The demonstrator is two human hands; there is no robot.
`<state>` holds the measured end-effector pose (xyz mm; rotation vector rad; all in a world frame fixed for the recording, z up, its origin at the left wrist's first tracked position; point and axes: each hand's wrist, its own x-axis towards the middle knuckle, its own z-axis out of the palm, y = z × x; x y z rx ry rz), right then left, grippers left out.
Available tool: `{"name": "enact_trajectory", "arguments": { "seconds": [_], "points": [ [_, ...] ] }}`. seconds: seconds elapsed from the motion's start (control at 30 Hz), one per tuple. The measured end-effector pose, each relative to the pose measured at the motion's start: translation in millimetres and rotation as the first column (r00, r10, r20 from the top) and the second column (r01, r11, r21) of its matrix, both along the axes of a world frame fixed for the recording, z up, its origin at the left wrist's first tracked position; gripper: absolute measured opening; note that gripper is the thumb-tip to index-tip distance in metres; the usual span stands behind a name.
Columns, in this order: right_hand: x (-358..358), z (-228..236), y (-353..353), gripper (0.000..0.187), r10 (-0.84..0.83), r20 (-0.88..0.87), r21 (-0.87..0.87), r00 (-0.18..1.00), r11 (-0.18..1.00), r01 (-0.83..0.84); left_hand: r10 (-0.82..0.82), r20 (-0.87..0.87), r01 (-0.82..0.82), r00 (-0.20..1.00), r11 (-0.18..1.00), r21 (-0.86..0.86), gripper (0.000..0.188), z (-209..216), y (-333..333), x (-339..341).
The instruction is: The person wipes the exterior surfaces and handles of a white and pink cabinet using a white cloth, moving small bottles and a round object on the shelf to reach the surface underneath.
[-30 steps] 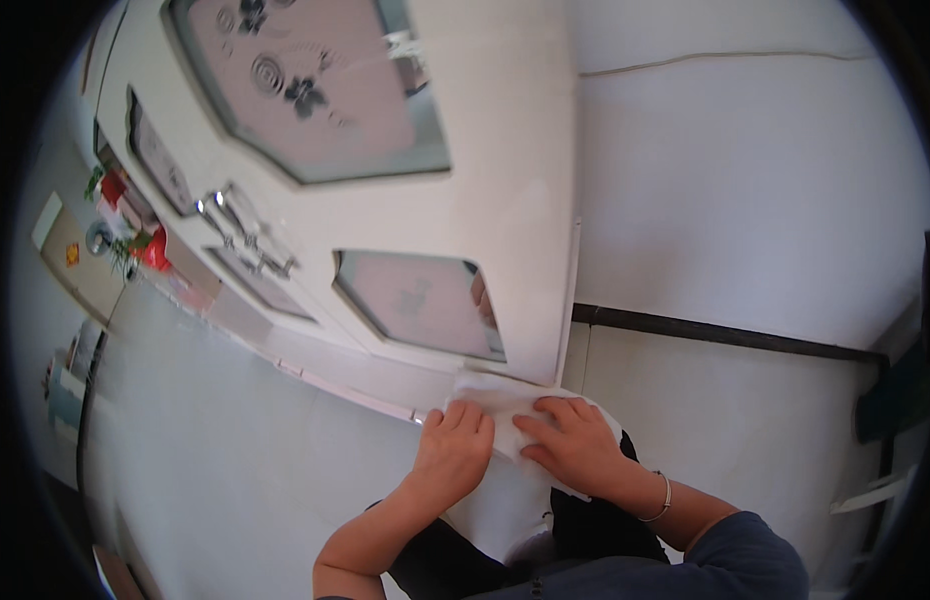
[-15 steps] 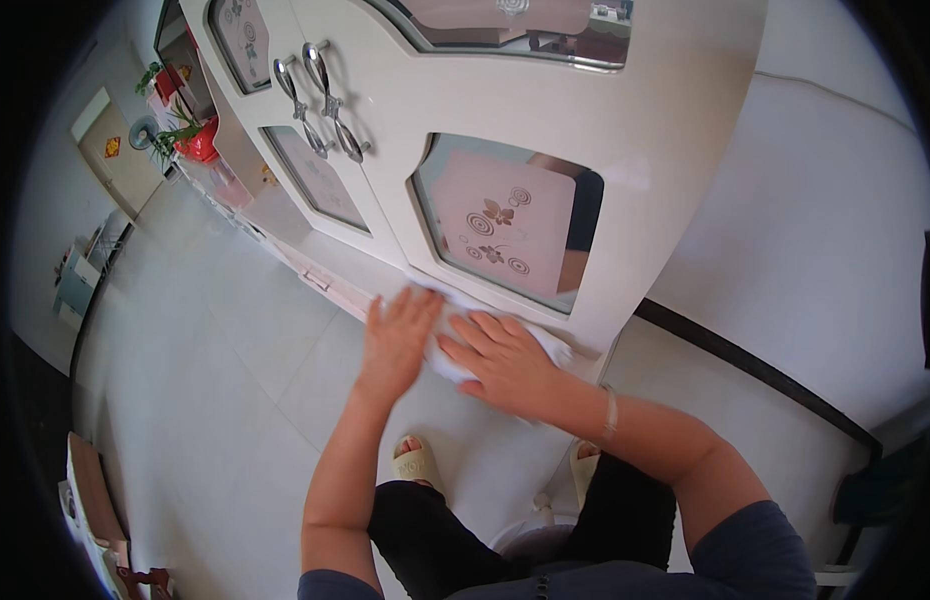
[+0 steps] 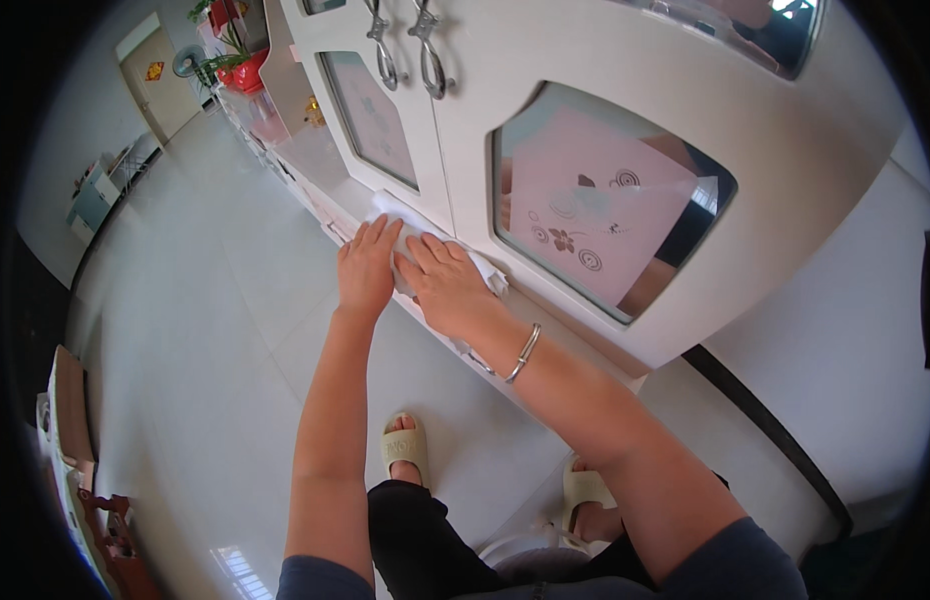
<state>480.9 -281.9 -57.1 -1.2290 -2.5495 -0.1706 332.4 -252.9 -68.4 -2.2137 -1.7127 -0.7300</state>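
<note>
A white cloth point(image 3: 403, 210) lies bunched on the narrow ledge point(image 3: 570, 330) along the foot of a white cabinet point(image 3: 465, 160). My left hand point(image 3: 367, 270) presses on the cloth's left part, fingers stretched forward. Close to its right, my right hand point(image 3: 453, 288) lies flat on the same cloth, fingers somewhat spread; a bangle point(image 3: 523, 353) circles that wrist. Both hands are open and cover the cloth's middle. Above them are the cabinet doors, with a pink patterned glass panel point(image 3: 585, 200) and silver handles point(image 3: 425, 50).
Further left, the low unit carries a red pot point(image 3: 249, 72) with a plant. A fan point(image 3: 188, 62) and a door point(image 3: 160, 80) stand far off. My slippered feet point(image 3: 405, 445) are on the tiled floor below the ledge. Dark skirting point(image 3: 765, 430) runs along the right wall.
Both hands have slid the cloth leftward along the ledge, away from the cabinet's right end. The view has shifted, so the doors appear larger and further right.
</note>
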Motion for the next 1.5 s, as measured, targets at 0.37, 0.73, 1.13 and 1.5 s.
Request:
{"name": "enact_trajectory", "arguments": {
  "seconds": [0.37,0.73,1.13,1.5],
  "points": [
    [88.5,12.8,-79.1,0.053,0.130,-0.067,-0.100,0.989,0.986,-0.137,-0.143,-0.194,0.141,0.971,0.990,-0.025,0.045,15.2,-87.2,68.9],
    [151.6,12.4,-146.8,0.053,0.134,-0.150,-0.016,0.980,0.990,-0.138,-0.143,-0.310,0.121,0.940,0.989,-0.087,0.052,15.5,-142.2,130.6],
    [141.8,-2.6,-144.3,0.029,0.147,-0.312,0.139,0.939,0.984,-0.107,-0.046,-0.381,-0.027,0.924,0.982,-0.185,0.057,12.3,-141.5,136.7],
    [143.1,-6.3,-147.1,0.014,0.131,-0.380,0.273,0.916,0.962,-0.024,-0.092,-0.272,0.056,0.958,0.989,-0.136,0.058,3.0,-139.0,138.7]
  ]
}}
